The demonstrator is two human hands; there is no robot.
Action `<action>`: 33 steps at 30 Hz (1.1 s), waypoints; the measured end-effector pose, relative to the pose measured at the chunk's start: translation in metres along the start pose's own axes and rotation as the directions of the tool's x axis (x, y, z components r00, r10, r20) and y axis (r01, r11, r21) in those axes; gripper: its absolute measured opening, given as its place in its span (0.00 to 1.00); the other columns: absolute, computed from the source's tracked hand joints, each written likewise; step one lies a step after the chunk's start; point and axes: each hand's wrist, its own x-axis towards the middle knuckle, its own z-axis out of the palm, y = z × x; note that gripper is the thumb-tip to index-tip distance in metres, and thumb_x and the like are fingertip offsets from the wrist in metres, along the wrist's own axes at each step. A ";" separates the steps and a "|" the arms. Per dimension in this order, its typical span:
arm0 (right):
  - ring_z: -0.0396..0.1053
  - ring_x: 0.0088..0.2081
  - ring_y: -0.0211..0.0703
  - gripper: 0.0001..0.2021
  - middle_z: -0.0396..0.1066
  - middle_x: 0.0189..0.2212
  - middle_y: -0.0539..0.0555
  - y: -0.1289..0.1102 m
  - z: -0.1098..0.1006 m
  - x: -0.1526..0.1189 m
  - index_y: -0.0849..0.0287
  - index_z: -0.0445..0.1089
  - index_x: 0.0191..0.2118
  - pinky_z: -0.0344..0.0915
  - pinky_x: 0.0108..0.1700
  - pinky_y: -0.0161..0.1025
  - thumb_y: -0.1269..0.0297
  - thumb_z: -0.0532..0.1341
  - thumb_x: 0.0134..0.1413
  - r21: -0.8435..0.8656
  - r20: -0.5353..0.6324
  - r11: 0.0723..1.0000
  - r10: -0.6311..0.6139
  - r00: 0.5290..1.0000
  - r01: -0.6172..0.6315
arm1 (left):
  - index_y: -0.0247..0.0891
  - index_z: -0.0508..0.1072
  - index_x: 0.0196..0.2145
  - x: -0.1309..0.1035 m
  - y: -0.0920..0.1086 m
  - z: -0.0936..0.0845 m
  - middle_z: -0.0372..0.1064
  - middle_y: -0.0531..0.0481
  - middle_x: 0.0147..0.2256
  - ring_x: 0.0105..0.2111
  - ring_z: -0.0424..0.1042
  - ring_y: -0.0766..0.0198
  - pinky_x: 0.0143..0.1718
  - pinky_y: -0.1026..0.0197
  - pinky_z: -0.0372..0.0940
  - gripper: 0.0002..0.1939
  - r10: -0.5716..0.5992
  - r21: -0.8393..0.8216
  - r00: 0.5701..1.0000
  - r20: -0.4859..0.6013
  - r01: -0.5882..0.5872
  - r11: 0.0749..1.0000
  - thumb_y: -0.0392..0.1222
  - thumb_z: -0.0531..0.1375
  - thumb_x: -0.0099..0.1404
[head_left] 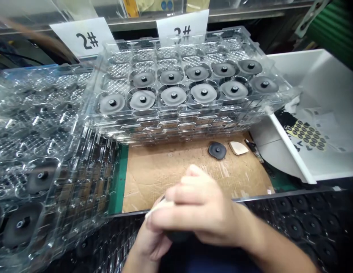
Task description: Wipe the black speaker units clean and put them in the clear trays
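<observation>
My right hand (197, 204) is closed on a pale pad (161, 206), its fingers bent over my left hand (153, 242). A dark part, mostly hidden by the fingers, is held in my left hand, and the pad presses against it. Both hands are at the front edge of the brown cardboard (153, 170). Farther back on the cardboard lie a dark rounded part (217, 150) with a small central stud and a cream wedge-shaped pad (238, 148).
A stack of clear trays (176, 110) holding dark round parts stands behind. More clear trays (51, 151) are at the left. At the right are a white bin (338, 113), a sheet of yellow labels (307, 134) and a black pen-like tool (254, 149). Dark trays (310, 223) lie in front.
</observation>
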 end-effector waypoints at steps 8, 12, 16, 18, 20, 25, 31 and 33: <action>0.61 0.26 0.38 0.12 0.69 0.26 0.50 -0.013 0.010 0.004 0.58 0.70 0.38 0.49 0.31 0.40 0.69 0.49 0.62 -0.087 -0.194 0.986 0.123 0.973 -0.142 | 0.40 0.76 0.36 0.006 0.002 0.007 0.74 0.53 0.30 0.37 0.72 0.62 0.43 0.65 0.65 0.17 0.070 0.047 0.996 0.060 -0.073 0.996 0.48 0.66 0.48; 0.66 0.31 0.41 0.10 0.72 0.32 0.53 -0.022 0.019 -0.006 0.61 0.69 0.42 0.55 0.36 0.41 0.73 0.53 0.57 -0.043 -0.321 0.899 0.401 0.858 -0.436 | 0.45 0.74 0.41 0.013 0.002 0.007 0.75 0.55 0.40 0.41 0.72 0.66 0.43 0.70 0.64 0.24 0.197 0.054 0.980 0.002 -0.197 0.979 0.42 0.69 0.43; 0.69 0.32 0.39 0.08 0.73 0.32 0.49 -0.023 0.009 -0.029 0.54 0.71 0.39 0.62 0.34 0.35 0.70 0.57 0.55 0.340 -0.045 0.760 0.601 0.798 -0.554 | 0.45 0.73 0.44 0.014 0.002 0.010 0.73 0.51 0.44 0.43 0.72 0.57 0.45 0.61 0.66 0.31 0.243 0.044 0.969 0.038 -0.244 0.969 0.45 0.70 0.39; 0.71 0.36 0.39 0.07 0.74 0.35 0.48 -0.016 0.007 -0.042 0.52 0.72 0.38 0.65 0.36 0.32 0.67 0.59 0.55 0.556 0.040 0.603 0.668 0.743 -0.572 | 0.45 0.72 0.44 0.013 0.002 0.014 0.73 0.51 0.44 0.42 0.72 0.56 0.45 0.59 0.66 0.29 0.229 0.019 0.970 0.078 -0.231 0.973 0.44 0.69 0.41; 0.71 0.39 0.41 0.07 0.74 0.38 0.49 -0.005 0.010 -0.054 0.53 0.72 0.40 0.67 0.38 0.32 0.64 0.59 0.55 0.673 -0.001 0.492 0.748 0.664 -0.553 | 0.45 0.72 0.44 0.012 0.002 0.018 0.73 0.51 0.44 0.43 0.72 0.57 0.46 0.61 0.65 0.27 0.231 0.011 0.969 0.089 -0.233 0.972 0.42 0.69 0.44; 0.71 0.36 0.38 0.09 0.73 0.37 0.49 0.006 0.015 -0.060 0.52 0.70 0.43 0.68 0.34 0.30 0.64 0.59 0.56 0.637 -0.297 0.544 0.827 0.477 -0.546 | 0.45 0.71 0.45 0.009 -0.001 0.022 0.71 0.49 0.47 0.46 0.70 0.53 0.47 0.60 0.64 0.28 0.222 0.045 0.974 0.054 -0.224 0.973 0.44 0.69 0.44; 0.68 0.39 0.38 0.13 0.71 0.38 0.52 -0.024 0.008 -0.023 0.59 0.67 0.46 0.65 0.41 0.33 0.73 0.57 0.55 0.248 -0.446 0.917 0.395 0.803 -0.313 | 0.46 0.71 0.45 0.005 -0.006 0.024 0.73 0.52 0.44 0.44 0.71 0.62 0.45 0.65 0.65 0.25 0.225 0.081 0.971 -0.082 -0.219 0.972 0.42 0.68 0.47; 0.68 0.37 0.36 0.11 0.71 0.36 0.52 -0.027 0.007 -0.014 0.62 0.68 0.44 0.65 0.41 0.33 0.75 0.55 0.56 0.266 -0.219 0.928 0.323 0.921 -0.262 | 0.45 0.72 0.44 0.003 -0.006 0.023 0.73 0.51 0.44 0.43 0.71 0.60 0.44 0.64 0.66 0.23 0.208 0.110 0.970 -0.126 -0.194 0.975 0.41 0.67 0.48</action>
